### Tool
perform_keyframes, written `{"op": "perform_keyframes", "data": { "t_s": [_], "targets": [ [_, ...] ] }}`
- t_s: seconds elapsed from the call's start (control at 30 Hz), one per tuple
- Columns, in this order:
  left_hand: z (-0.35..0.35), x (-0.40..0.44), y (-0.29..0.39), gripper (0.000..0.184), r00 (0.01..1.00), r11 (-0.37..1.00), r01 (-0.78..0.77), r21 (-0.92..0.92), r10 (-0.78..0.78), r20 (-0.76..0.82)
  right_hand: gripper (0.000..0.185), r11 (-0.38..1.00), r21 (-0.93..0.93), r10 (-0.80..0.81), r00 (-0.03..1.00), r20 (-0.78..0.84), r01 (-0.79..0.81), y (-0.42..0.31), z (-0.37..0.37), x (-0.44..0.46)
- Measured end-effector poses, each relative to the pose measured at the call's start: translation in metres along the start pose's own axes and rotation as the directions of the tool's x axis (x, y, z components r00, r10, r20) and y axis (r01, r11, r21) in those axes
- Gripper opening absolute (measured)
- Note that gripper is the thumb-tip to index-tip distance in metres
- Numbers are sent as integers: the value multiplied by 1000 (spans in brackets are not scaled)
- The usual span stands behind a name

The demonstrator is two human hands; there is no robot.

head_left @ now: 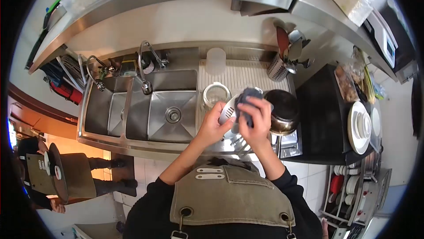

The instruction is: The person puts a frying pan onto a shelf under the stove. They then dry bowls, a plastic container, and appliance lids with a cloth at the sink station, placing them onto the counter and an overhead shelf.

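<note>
My left hand [213, 126] grips a white piece with dark slots [227, 112], perhaps a cup or a lid; its exact kind is not clear. A dark grey cloth [250, 94] is bunched in my right hand [257, 117] and pressed against the white piece. Both hands are held over the ribbed drainboard [240, 72]. Just behind my left hand stands a clear container with a white rim [217, 92]. To the right of my right hand is a dark pan [282, 111]. Some shiny metal items below my hands are partly hidden.
A double steel sink [173, 100] with two taps lies left. A frosted container [216, 60] and a utensil holder [277, 68] stand at the back. White plates [358, 126] sit on the black surface right. Another person [66, 173] with a round tray is at far left.
</note>
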State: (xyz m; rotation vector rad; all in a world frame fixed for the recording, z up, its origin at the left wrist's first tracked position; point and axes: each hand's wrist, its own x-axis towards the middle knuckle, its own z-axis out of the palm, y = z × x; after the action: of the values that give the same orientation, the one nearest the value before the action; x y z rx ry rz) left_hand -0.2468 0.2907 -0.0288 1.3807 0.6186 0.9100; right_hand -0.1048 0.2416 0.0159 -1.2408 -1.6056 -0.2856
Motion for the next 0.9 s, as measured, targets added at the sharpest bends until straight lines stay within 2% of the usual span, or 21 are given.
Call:
{"op": "perform_keyframes", "data": {
  "t_s": [0.07,0.1,0.13,0.2,0.27,0.3,0.4,0.47,0.53,0.57,0.6,0.67,0.7,0.73,0.8,0.83,0.87,0.9],
  "targets": [
    [-1,0,-4,21,988,992,-130,7,130,-81,26,998,54,15,999,-35,-13,-3,1,10],
    [3,-1,0,22,974,981,-183,-67,171,-150,24,994,60,96,994,-45,-93,1,0,16],
    [5,1,3,22,974,980,-188,-67,178,-140,22,982,66,180,982,-55,-177,7,-1,21],
    [10,3,10,23,935,964,-258,-56,235,-266,20,971,65,233,971,-62,-229,10,-4,26],
    [8,5,15,22,950,972,-214,-93,185,-251,23,994,21,107,992,70,-108,9,-4,23],
    [5,6,12,21,954,974,-224,-33,212,-212,26,997,15,78,991,109,-81,7,-3,21],
    [-6,9,19,21,960,969,-239,58,244,-137,27,999,-6,52,988,148,-51,0,-10,26],
    [-8,7,22,21,963,967,-240,85,248,-104,28,997,56,45,990,137,-53,5,-10,25],
    [-5,6,22,22,909,923,-369,107,382,-166,27,959,118,250,965,77,-258,13,-6,22],
    [-7,5,18,22,880,891,-413,191,444,-171,28,878,181,433,897,88,-442,14,-2,19],
    [-8,4,17,22,879,890,-414,191,445,-172,28,879,182,432,898,89,-441,14,2,14],
    [-11,6,17,21,921,946,-311,92,324,-216,31,928,162,340,940,-5,-335,12,9,8],
    [-12,9,26,19,930,947,-304,105,319,-182,31,951,172,269,962,-42,-258,7,10,12],
    [-14,11,27,19,933,950,-294,109,309,-182,31,947,176,279,960,-39,-268,2,8,15],
    [-13,10,27,17,991,989,-105,-109,95,-96,30,997,77,-30,999,37,27,-3,4,21],
    [-11,12,27,17,976,975,-187,-119,172,-132,32,994,79,-84,995,57,79,3,4,21],
    [-13,11,28,17,977,975,-188,-119,173,-126,32,994,74,-82,995,54,78,9,4,20],
    [-16,7,30,18,968,974,-227,-27,222,-117,31,990,125,-74,997,24,70,15,4,15]
  ]
}}
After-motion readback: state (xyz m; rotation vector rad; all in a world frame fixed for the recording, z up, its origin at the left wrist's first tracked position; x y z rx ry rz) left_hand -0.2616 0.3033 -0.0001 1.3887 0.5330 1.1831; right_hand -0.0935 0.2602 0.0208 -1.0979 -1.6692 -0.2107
